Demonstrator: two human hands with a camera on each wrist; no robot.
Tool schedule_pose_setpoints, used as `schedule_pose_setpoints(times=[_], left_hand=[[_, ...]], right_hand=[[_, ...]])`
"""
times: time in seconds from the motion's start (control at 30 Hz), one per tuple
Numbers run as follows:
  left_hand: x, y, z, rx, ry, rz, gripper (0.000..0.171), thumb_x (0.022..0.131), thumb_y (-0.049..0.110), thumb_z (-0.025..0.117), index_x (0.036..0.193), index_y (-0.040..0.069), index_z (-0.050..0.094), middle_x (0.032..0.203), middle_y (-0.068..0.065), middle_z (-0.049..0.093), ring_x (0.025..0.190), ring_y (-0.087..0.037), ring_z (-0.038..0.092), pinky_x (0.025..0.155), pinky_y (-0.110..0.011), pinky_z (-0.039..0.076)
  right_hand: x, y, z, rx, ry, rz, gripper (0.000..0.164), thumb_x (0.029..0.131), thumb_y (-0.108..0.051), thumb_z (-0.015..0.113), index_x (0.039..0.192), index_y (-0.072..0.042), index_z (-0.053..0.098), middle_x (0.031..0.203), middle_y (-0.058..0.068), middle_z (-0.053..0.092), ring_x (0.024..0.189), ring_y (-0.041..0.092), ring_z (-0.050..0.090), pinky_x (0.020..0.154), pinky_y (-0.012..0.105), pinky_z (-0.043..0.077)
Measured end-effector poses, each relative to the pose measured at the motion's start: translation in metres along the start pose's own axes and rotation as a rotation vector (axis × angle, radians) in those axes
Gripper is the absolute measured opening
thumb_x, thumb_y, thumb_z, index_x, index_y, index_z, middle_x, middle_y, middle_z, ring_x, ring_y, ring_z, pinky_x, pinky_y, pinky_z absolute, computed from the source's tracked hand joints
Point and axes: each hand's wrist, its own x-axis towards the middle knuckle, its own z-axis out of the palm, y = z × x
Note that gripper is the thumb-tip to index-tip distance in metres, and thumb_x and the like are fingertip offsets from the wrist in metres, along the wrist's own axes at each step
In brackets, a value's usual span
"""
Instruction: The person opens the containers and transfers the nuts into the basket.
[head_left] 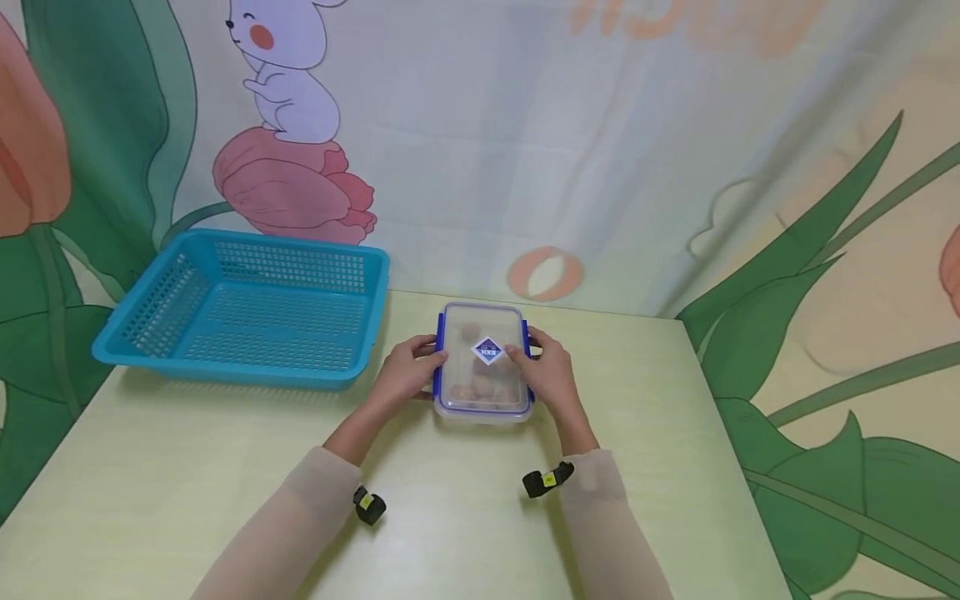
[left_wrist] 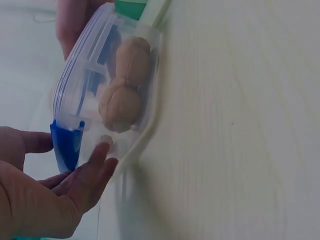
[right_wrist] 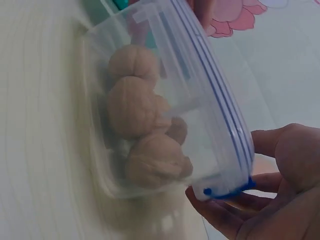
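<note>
A clear plastic food container [head_left: 459, 333] with a blue-edged lid lies between my hands near the back of the table, its blue side clips down. Through its wall several walnuts [right_wrist: 132, 107] show, gathered mostly at the near end. My left hand [head_left: 402, 373] grips the container's left side, thumb at the lid edge and fingers low on the wall. On the opposite side my right hand [head_left: 549, 371] holds it, with the thumb over the lid beside a blue and white label [head_left: 487, 351]. Whether the container's base fully touches the table, I cannot tell.
An open blue plastic basket [head_left: 255, 372] with perforated walls stands at the back left of the pale table [head_left: 442, 508]. Behind the table hangs a printed curtain [head_left: 480, 167] with flowers and a white animal. Small black cameras are strapped at both wrists.
</note>
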Motion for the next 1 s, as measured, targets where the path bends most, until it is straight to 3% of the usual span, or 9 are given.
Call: schedule_pose_setpoints(times=[0.17,0.3,0.43,0.63,0.87,1.0], left_hand=[[0.012,0.001,-0.005,0.001,-0.011,0.019,0.055,0.110,0.026,0.057,0.157,0.001,0.044,0.145,-0.021,0.057,0.123,-0.037,0.066,0.087,-0.044,0.064],[0.022,-0.001,-0.007,-0.010,-0.018,-0.018,0.057,0.110,0.036,0.059,0.155,0.004,0.047,0.130,-0.020,0.061,0.113,-0.033,0.068,0.087,-0.041,0.064],[0.028,-0.005,-0.006,-0.049,-0.035,-0.046,0.057,0.108,0.043,0.061,0.153,0.009,0.049,0.125,-0.017,0.062,0.109,-0.031,0.067,0.089,-0.039,0.063],[0.030,-0.006,-0.003,-0.120,-0.070,-0.032,0.047,0.110,0.038,0.057,0.148,0.011,0.049,0.127,-0.016,0.060,0.106,-0.029,0.064,0.078,-0.032,0.060],[0.027,-0.005,-0.001,-0.169,-0.067,-0.019,0.038,0.110,0.032,0.056,0.142,0.011,0.050,0.125,-0.015,0.059,0.103,-0.029,0.062,0.074,-0.033,0.059],[0.028,-0.007,-0.001,-0.176,-0.064,-0.025,0.037,0.110,0.032,0.057,0.141,0.011,0.050,0.125,-0.015,0.059,0.104,-0.029,0.062,0.074,-0.033,0.059]], right_hand=[[0.005,0.009,-0.008,0.154,-0.052,0.075,0.051,0.107,-0.034,0.065,0.149,-0.007,0.057,0.128,0.017,0.062,0.103,0.032,0.068,0.078,0.041,0.064],[0.013,0.016,-0.009,0.226,-0.127,0.125,0.051,0.109,-0.043,0.061,0.145,-0.007,0.057,0.116,0.015,0.059,0.091,0.027,0.068,0.071,0.036,0.064],[0.020,0.023,-0.010,0.296,-0.211,0.185,0.047,0.110,-0.046,0.057,0.136,-0.007,0.057,0.115,0.016,0.061,0.092,0.026,0.065,0.076,0.038,0.062],[0.026,0.029,-0.011,0.447,-0.313,0.277,0.042,0.112,-0.046,0.050,0.125,-0.007,0.056,0.124,0.014,0.061,0.104,0.027,0.062,0.085,0.038,0.056],[0.029,0.031,-0.008,0.498,-0.307,0.270,0.039,0.114,-0.042,0.046,0.127,-0.007,0.056,0.122,0.012,0.063,0.103,0.025,0.063,0.083,0.036,0.055],[0.028,0.033,-0.006,0.527,-0.288,0.288,0.042,0.117,-0.034,0.039,0.140,-0.003,0.054,0.130,0.015,0.061,0.112,0.026,0.062,0.094,0.041,0.054]])
